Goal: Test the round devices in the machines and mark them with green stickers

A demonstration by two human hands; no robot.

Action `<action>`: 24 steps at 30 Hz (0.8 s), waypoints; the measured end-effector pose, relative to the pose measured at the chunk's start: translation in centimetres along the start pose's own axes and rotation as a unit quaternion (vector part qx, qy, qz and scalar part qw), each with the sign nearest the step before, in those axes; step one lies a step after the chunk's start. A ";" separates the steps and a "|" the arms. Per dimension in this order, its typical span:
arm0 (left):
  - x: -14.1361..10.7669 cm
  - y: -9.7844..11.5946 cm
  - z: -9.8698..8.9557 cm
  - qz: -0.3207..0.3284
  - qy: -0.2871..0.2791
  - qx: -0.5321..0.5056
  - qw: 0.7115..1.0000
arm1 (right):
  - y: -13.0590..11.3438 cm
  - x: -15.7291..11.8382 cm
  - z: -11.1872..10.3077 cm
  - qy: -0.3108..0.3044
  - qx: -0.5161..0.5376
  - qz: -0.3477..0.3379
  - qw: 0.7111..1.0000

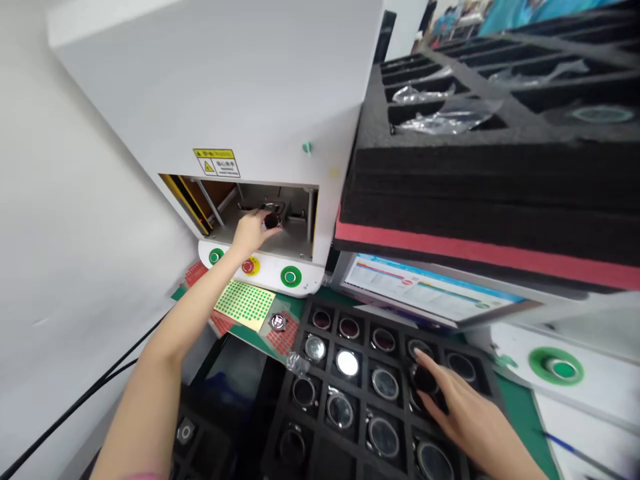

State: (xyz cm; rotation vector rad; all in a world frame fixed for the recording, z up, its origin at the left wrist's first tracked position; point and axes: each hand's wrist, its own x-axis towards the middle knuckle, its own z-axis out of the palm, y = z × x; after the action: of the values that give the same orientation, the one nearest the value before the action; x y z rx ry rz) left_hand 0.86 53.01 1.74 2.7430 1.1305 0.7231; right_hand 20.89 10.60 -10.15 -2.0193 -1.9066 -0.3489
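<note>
My left hand (250,232) reaches into the opening of a white machine (225,120). Its thumb and fingers close around a round, dark-faced watch case (271,221), held in front of a metal fixture (280,208). Over the black foam tray (327,443), my right hand (463,410) grips another round dark watch case (425,379) between thumb and fingers, at one of the compartments. Several round watch cases lie in the tray, among them a brightly reflecting one (347,363).
Green buttons (291,277) and a red stop button (248,267) line the machine's front. Near it lie a sheet of green dots (245,303) and a small watch part (278,322). Stacked foam trays (480,187) overhang a monitor (425,287). A blue pen (575,450) lies right.
</note>
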 end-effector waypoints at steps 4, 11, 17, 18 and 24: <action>6.0 -2.6 1.2 -0.055 -0.068 0.015 0.996 | -0.1 0.4 0.0 0.008 -0.005 -0.014 1.000; 10.4 -5.1 2.5 -0.107 -0.175 0.005 0.979 | 0.1 0.2 0.2 0.002 0.039 0.020 0.999; 11.7 -5.6 2.7 -0.114 -0.216 -0.003 0.970 | 0.4 -0.6 0.8 -0.008 0.098 0.075 0.992; 11.8 -5.7 2.6 -0.114 -0.219 -0.006 0.969 | 0.4 -0.8 0.9 -0.005 0.101 0.078 0.992; 11.9 -6.1 2.6 -0.120 -0.224 -0.028 0.967 | 0.3 -1.5 1.5 0.000 0.109 0.100 0.989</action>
State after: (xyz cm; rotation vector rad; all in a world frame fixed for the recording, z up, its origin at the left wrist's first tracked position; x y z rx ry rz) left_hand 5.42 65.80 2.56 2.4729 1.2691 0.0926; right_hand 21.00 9.78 -12.12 -2.0360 -1.6436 -0.0848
